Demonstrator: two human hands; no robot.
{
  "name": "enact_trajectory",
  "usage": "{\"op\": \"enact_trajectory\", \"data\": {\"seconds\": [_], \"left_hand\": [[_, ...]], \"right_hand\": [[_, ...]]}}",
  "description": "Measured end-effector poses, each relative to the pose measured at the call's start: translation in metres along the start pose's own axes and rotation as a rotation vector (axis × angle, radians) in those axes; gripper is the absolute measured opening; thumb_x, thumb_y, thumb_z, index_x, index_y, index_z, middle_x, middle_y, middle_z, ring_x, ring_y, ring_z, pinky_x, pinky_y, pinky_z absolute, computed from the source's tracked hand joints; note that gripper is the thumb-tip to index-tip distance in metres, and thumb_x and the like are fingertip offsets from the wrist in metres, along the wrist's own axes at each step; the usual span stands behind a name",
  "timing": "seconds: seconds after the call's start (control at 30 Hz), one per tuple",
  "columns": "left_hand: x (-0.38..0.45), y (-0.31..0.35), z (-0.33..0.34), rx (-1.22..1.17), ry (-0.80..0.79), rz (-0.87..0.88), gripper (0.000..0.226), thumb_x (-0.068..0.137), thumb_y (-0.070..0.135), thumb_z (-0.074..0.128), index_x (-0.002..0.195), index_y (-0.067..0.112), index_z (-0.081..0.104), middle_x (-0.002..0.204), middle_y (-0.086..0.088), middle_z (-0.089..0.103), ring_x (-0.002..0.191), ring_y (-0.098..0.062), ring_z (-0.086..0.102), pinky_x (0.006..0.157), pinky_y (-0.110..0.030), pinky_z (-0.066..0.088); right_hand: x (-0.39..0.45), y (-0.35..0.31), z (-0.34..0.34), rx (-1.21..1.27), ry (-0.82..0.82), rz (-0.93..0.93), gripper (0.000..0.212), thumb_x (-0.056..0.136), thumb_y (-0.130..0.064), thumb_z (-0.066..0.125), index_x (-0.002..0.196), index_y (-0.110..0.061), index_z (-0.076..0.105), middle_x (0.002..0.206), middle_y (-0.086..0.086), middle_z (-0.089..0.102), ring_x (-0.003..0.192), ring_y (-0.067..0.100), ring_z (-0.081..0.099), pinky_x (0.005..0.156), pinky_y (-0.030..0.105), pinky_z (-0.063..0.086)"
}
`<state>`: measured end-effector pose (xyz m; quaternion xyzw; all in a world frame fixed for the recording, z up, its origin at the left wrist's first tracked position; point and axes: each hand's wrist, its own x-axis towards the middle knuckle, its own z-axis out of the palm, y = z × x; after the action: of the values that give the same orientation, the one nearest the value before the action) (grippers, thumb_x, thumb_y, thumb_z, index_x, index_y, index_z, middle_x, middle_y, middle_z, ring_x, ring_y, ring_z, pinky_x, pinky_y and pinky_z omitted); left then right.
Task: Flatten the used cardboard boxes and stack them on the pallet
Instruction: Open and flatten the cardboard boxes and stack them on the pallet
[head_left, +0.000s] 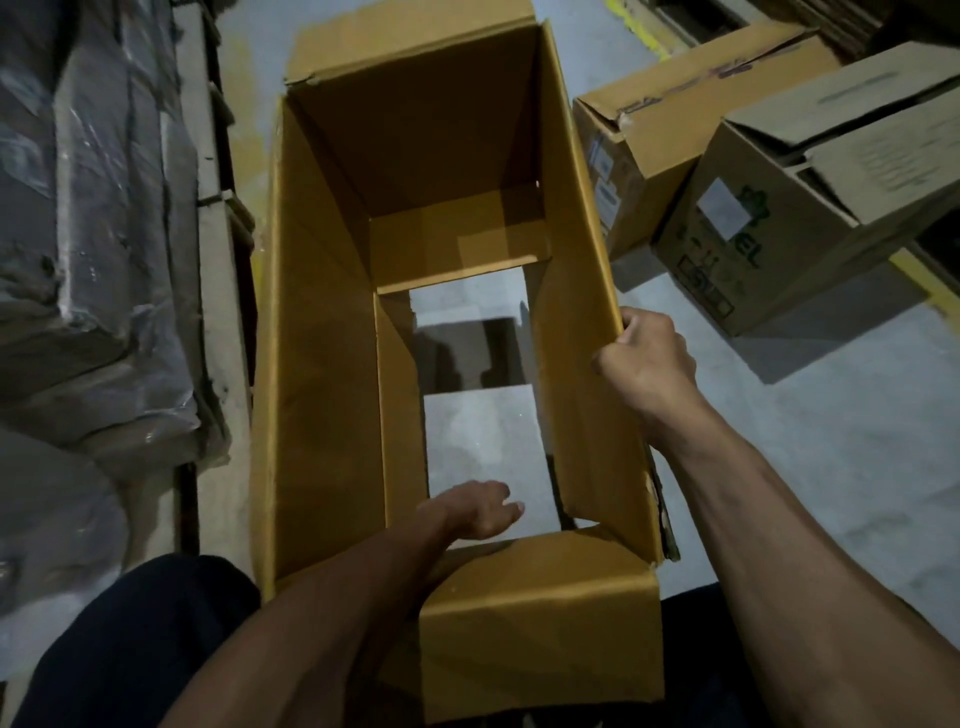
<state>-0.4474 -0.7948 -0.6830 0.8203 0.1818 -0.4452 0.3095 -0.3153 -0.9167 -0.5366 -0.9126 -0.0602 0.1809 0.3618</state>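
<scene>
- One tall open cardboard box (322, 364) of smooth tan corrugated board stands on the grey concrete floor (831, 467), its bottom flaps parted.
- Right hand (647, 358) clamps the box's right wall edge.
- Left hand (475, 509) reaches inside, fingers loosely extended, holding nothing.
- Two printed boxes (769, 244) sit at the floor's right.
- Plastic-wrapped stacks (93, 234) line the left.

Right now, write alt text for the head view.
Seen from above, a person holds an open cardboard box whose bottom flaps are partly open, showing grey floor. The right hand grips its right wall; the left hand reaches inside. Two more boxes stand to the right, wrapped stacks to the left.
</scene>
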Motion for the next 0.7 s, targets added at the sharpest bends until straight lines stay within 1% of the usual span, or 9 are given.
{"op": "enact_trajectory", "data": {"seconds": [0.07,0.17,0.23,0.3,0.4,0.5,0.6,0.63,0.7], "left_hand": [[-0.017,0.003,-0.013,0.065,0.128,0.037,0.057,0.105,0.046,0.038,0.153,0.015,0.035,0.156,-0.010,0.039,0.141,-0.028,0.039,0.114,-0.043,0.034],[-0.049,0.004,-0.040,0.347,0.424,0.092,0.051,0.104,0.045,0.038,0.145,0.016,0.044,0.148,-0.009,0.048,0.135,-0.026,0.044,0.113,-0.043,0.035],[-0.069,0.000,-0.062,0.501,0.622,0.071,0.051,0.104,0.047,0.034,0.146,0.019,0.042,0.155,-0.008,0.038,0.146,-0.027,0.028,0.121,-0.048,0.019],[-0.088,-0.008,-0.083,0.548,0.779,-0.035,0.055,0.104,0.047,0.031,0.152,0.020,0.032,0.164,-0.008,0.019,0.153,-0.030,0.004,0.122,-0.051,0.001],[-0.113,-0.028,-0.109,0.496,1.006,-0.191,0.068,0.102,0.049,0.035,0.158,0.020,0.012,0.167,-0.010,-0.001,0.153,-0.031,-0.009,0.121,-0.052,-0.006],[-0.126,-0.049,-0.124,0.215,1.106,-0.221,0.092,0.095,0.044,0.057,0.159,0.016,-0.003,0.167,-0.012,-0.005,0.152,-0.038,0.000,0.121,-0.056,0.008],[-0.124,-0.066,-0.136,-0.116,1.181,-0.206,0.106,0.088,0.031,0.073,0.158,0.014,-0.004,0.164,-0.022,0.009,0.147,-0.042,0.023,0.114,-0.057,0.032],[-0.122,-0.071,-0.142,-0.173,1.200,-0.208,0.101,0.087,0.030,0.074,0.157,0.014,0.004,0.160,-0.024,0.021,0.140,-0.042,0.035,0.108,-0.058,0.040],[-0.119,-0.078,-0.151,-0.237,1.176,-0.207,0.072,0.088,0.030,0.072,0.143,0.012,0.029,0.138,-0.021,0.050,0.119,-0.040,0.055,0.095,-0.057,0.050]], "right_hand": [[0.001,0.001,0.001,-0.005,0.005,0.008,0.021,0.101,-0.016,0.054,0.119,-0.027,0.060,0.101,0.001,0.064,0.082,0.020,0.061,0.071,0.033,0.047],[0.000,0.001,0.002,0.008,0.019,0.015,0.021,0.100,-0.014,0.054,0.117,-0.025,0.061,0.100,0.002,0.065,0.083,0.022,0.061,0.072,0.033,0.048],[-0.002,0.001,0.000,0.008,0.029,0.013,0.019,0.100,-0.013,0.053,0.112,-0.025,0.061,0.098,0.003,0.064,0.077,0.018,0.058,0.068,0.031,0.045],[-0.003,-0.001,-0.003,0.011,0.049,0.014,0.017,0.099,-0.011,0.054,0.106,-0.025,0.061,0.094,0.003,0.064,0.073,0.014,0.055,0.066,0.030,0.043],[-0.006,-0.003,-0.006,0.055,0.080,0.025,0.018,0.098,-0.010,0.055,0.100,-0.028,0.058,0.092,0.002,0.063,0.076,0.018,0.058,0.074,0.034,0.046],[-0.009,-0.006,-0.008,0.097,0.100,0.041,0.022,0.098,-0.010,0.056,0.097,-0.032,0.056,0.094,0.002,0.064,0.085,0.025,0.061,0.080,0.039,0.050],[-0.012,-0.010,-0.010,0.124,0.115,0.055,0.022,0.096,-0.012,0.057,0.105,-0.031,0.063,0.100,0.004,0.068,0.092,0.029,0.064,0.087,0.044,0.054],[-0.012,-0.011,-0.010,0.129,0.121,0.056,0.024,0.096,-0.012,0.057,0.111,-0.029,0.065,0.102,0.004,0.068,0.093,0.029,0.064,0.088,0.045,0.054],[-0.012,-0.010,-0.010,0.130,0.133,0.050,0.028,0.096,-0.011,0.057,0.117,-0.026,0.067,0.102,0.004,0.069,0.093,0.029,0.064,0.087,0.045,0.055]]}}
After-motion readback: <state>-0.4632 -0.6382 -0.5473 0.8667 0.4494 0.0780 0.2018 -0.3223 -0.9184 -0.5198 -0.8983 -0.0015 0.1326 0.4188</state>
